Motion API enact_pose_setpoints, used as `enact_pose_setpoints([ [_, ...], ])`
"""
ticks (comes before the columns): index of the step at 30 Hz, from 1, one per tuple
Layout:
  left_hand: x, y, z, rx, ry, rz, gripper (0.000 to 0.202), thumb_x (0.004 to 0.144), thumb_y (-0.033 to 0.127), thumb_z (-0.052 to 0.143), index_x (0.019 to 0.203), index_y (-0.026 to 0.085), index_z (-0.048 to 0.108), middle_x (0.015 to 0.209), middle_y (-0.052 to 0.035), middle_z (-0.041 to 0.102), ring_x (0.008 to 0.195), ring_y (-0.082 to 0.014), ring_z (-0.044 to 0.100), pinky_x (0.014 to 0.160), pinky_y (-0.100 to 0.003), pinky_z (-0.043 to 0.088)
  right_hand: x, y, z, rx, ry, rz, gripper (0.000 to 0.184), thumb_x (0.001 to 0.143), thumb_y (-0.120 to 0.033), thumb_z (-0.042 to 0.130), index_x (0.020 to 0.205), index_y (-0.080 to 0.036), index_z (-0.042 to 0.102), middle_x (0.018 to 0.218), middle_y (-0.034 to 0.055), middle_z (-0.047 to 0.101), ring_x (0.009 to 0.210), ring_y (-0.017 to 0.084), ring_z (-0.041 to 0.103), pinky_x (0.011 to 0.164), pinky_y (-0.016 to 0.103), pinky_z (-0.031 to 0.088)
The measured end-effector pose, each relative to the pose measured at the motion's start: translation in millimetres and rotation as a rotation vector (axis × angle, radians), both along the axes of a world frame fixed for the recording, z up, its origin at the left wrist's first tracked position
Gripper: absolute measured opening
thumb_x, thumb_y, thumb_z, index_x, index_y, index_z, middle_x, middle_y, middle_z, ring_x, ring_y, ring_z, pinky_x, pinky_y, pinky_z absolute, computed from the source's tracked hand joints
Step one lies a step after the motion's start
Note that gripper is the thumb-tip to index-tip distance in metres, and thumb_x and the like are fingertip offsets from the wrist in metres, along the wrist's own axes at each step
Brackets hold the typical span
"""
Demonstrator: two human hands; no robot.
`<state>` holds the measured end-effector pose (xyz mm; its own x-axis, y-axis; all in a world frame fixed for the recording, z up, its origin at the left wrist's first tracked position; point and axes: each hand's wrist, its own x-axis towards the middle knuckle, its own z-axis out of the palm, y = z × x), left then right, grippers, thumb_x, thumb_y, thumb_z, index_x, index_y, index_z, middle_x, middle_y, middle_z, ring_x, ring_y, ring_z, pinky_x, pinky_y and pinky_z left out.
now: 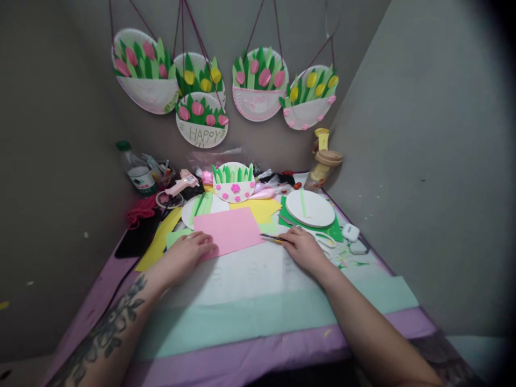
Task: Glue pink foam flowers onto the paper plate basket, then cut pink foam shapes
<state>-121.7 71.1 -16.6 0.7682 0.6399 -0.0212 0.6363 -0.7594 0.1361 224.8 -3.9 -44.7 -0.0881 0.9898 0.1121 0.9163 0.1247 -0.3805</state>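
A sheet of pink paper (229, 230) lies slightly askew in front of me. My left hand (192, 250) rests on its left edge, fingers laid on the paper and not wrapped round it. Just past the sheet's right edge, my right hand (300, 246) is closed on a slim dark pencil (272, 237), its tip pointing left at the paper. White-handled scissors (325, 239) lie beside that hand, partly hidden by it. Behind the pink sheet is a paper plate (187, 210) with green strips on it.
White plates (318, 209) sit on green paper (336, 231) at right. Behind stand a decorated half-plate pocket (235, 191), a pink glue gun (183, 184), a bottle (141, 174) and a lidded cup (322, 169). Finished plate crafts (260, 102) hang on the wall. An earbud case (350, 232) lies far right.
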Motion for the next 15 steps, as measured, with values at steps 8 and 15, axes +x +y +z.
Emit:
enact_pose_setpoints([
  [8,-29,9,-17.7,-0.003,-0.023,-0.048,0.038,0.092,0.022,0.044,0.124,0.039,0.056,0.133,0.0006,0.056,0.126,-0.0235,0.044,0.096,-0.037,0.036,7,3,-2.3,-0.079,-0.113,-0.047,0.028,0.087,-0.017,0.05,0.106,-0.023,0.07,0.094,0.0078,0.062,0.092,0.021,0.056,0.08,0.029,0.04],
  [15,-18,4,-12.8,-0.003,-0.004,-0.069,0.036,0.094,0.026,0.042,0.126,0.037,0.056,0.131,0.0005,0.058,0.119,-0.0213,0.049,0.091,-0.033,0.037,11,3,-5.4,-0.067,-0.126,-0.078,0.028,0.088,-0.018,0.05,0.106,-0.024,0.07,0.096,0.007,0.062,0.094,0.022,0.055,0.08,0.029,0.04],
])
